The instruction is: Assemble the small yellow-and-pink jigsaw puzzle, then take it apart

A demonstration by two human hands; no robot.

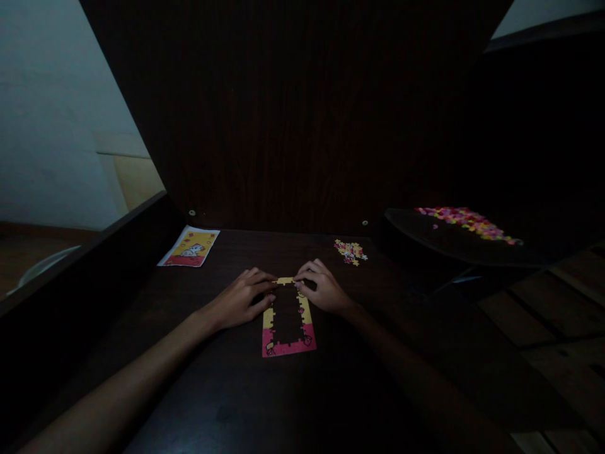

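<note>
A small jigsaw frame [287, 334], yellow above and red below with a hollow middle, lies on the dark wooden table [227, 391]. My left hand [243, 296] rests at its upper left corner, fingers curled and pressing on the top edge pieces. My right hand [321, 287] sits at the upper right corner, its fingertips pinched on the top edge strip. Both hands touch the puzzle's top border.
A yellow and red reference picture card [189, 247] lies at the back left. A small heap of loose puzzle pieces [350, 251] sits behind my right hand. More coloured pieces [467, 222] are spread on a dark tray at the right. A dark wooden panel rises behind.
</note>
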